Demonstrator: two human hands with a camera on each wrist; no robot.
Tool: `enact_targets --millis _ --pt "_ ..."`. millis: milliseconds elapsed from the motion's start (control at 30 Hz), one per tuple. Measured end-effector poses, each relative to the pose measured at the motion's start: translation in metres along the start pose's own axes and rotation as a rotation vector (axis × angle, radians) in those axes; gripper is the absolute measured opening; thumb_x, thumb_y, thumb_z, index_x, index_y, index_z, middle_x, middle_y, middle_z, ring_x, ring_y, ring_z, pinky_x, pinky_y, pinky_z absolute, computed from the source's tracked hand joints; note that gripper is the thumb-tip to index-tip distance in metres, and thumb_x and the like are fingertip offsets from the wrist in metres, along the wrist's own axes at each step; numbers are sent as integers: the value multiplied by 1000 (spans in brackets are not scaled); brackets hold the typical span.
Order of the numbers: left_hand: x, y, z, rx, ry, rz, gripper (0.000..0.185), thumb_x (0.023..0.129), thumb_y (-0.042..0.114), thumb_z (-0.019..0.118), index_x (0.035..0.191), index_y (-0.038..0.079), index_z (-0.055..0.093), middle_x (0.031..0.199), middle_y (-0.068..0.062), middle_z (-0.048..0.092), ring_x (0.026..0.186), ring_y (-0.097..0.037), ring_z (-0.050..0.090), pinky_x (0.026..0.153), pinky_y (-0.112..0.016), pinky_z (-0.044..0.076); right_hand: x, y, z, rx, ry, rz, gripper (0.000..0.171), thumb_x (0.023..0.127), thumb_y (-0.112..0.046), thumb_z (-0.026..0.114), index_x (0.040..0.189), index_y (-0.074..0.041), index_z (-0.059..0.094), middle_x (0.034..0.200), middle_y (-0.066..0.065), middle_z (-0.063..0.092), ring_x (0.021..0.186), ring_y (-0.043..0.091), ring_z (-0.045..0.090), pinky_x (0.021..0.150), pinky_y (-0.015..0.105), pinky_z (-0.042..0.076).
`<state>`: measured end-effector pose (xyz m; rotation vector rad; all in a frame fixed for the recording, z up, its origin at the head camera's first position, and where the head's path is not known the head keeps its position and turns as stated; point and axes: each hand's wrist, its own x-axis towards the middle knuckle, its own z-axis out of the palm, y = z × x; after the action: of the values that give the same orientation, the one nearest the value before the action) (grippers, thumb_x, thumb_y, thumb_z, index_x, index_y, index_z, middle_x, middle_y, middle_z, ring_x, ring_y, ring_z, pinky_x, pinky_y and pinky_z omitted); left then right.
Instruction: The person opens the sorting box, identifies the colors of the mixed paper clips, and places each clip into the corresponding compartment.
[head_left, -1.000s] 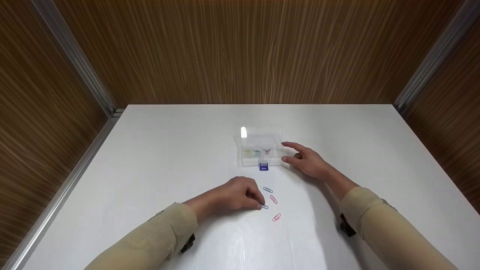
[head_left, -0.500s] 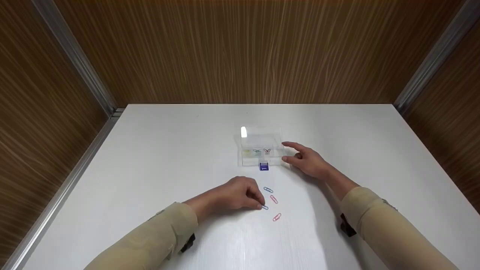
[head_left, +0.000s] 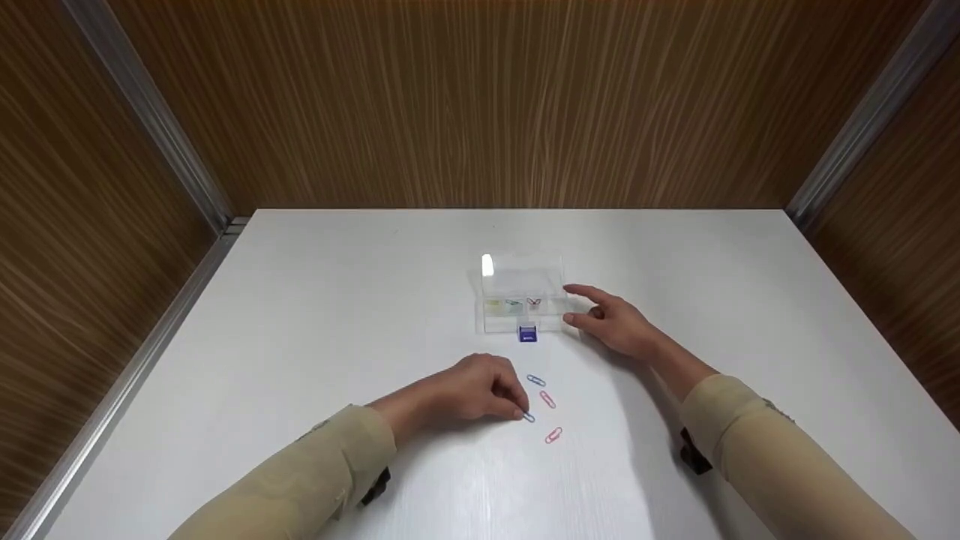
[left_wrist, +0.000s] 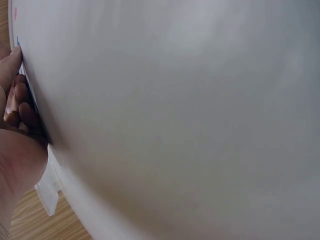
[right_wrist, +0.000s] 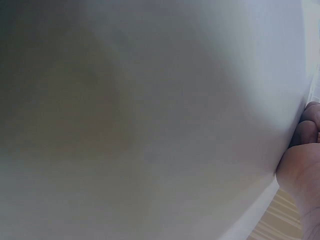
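While the left hand (head_left: pixel 480 386) pinches a blue paper clip (head_left: pixel 529 417) at the worktop (head_left: pixel 337 300) in the head view, the right hand (head_left: pixel 616 322), thumb and forefinger apart, touches the clear box (head_left: pixel 501 324) at its right end. In the left wrist view, blue shows by the thumb; the right wrist view shows curled fingers in part.

Glare brightens the tabletop (head_left: pixel 337 300); right wrist view looks dim.

box (head_left: pixel 501 324): glossy plastic | sleeves (head_left: pixel 780 450): matt cloth | back wall (head_left: pixel 480 105): wood-grained
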<state>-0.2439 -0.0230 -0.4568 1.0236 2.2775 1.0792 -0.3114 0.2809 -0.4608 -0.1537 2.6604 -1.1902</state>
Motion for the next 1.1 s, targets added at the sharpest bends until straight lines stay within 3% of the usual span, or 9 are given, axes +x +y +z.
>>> enact_targets --millis 700,1100 --pt "-2 1 2 34 -16 -18 6 97 15 79 96 21 81 93 11 63 90 -6 56 83 -25 47 -3 0 -1 12 5 -41 71 99 -54 71 161 -31 46 84 3 55 79 22 53 71 35 42" --pt "-4 1 2 29 -14 -32 5 99 15 76 97 17 80 95 12 62 90 -5 55 83 -25 46 0 1 1 4 2 -17 69 100 -55 70 161 -34 45 90 7 56 86 25 55 77 37 43"
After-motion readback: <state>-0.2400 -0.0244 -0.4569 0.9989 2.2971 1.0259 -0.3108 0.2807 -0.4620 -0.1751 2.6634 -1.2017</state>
